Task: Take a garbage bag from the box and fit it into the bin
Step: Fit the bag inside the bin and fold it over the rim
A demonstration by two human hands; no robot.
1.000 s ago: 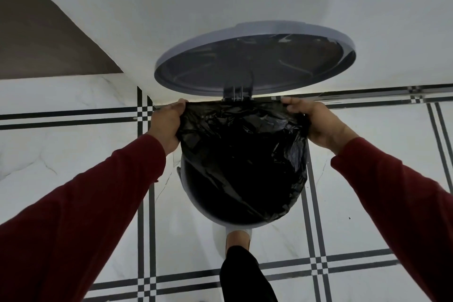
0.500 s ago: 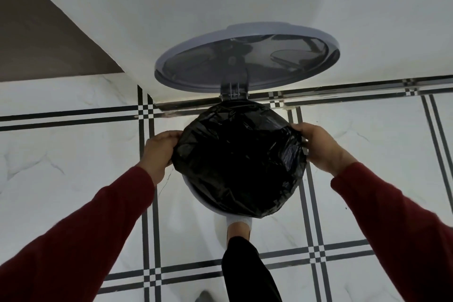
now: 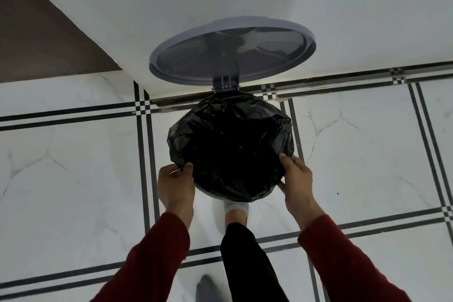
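Both hands pinched the garbage bag (image 3: 230, 149) hem at the near rim | left hand (image 3: 175, 185), right hand (image 3: 296, 176) | risk: thin film tearing, or hem slipping off the bin (image 3: 208, 192) if lid (image 3: 231, 51) dropped

Crinkled glossy black plastic garbage bag (image 3: 230, 152); smooth grey plastic lid (image 3: 232, 52); polished marble-look floor tiles (image 3: 73, 179); matt red cloth sleeves (image 3: 152, 260)

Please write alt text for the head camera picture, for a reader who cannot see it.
Two hands, the left hand and right hand, pull a black garbage bag over the near rim of a round pedal bin. Its grey lid stands open against a white wall, and a socked foot is at the base on the white tiled floor.
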